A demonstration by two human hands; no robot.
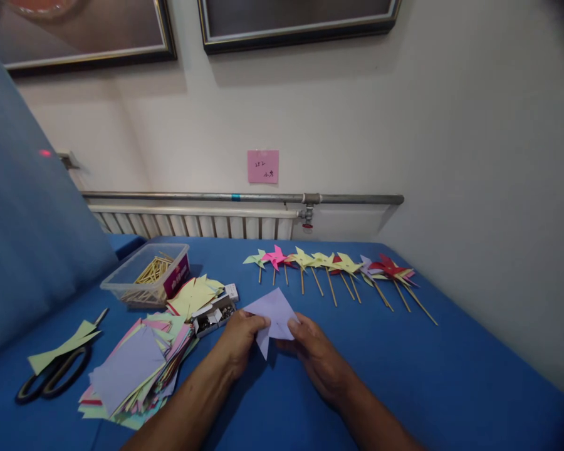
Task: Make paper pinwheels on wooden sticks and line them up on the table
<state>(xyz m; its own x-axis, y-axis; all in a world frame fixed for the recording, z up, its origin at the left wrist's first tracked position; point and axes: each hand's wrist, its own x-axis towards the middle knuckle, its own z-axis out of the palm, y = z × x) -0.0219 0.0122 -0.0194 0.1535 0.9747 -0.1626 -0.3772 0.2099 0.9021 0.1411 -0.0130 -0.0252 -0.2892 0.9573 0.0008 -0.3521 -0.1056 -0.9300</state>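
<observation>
Now, from the head camera, your left hand (239, 341) and right hand (320, 357) both pinch the lavender paper (273, 316), one at each edge, so it stays lifted just above the blue bench (451, 369). The paper stack (136, 369) lies near your left hand (easy to reach), and the finished pinwheels (338, 266) lie in a row behind.

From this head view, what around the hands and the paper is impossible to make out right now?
- Lavender paper: its lower edges are covered by the left hand and right hand; fold state unclear.
- Pink note on the wall: writing too small to read.
- Small box: contents too small to identify.
- Scissors: blades hidden under a green paper scrap.
- Picture frames: cut off by the top edge.
</observation>
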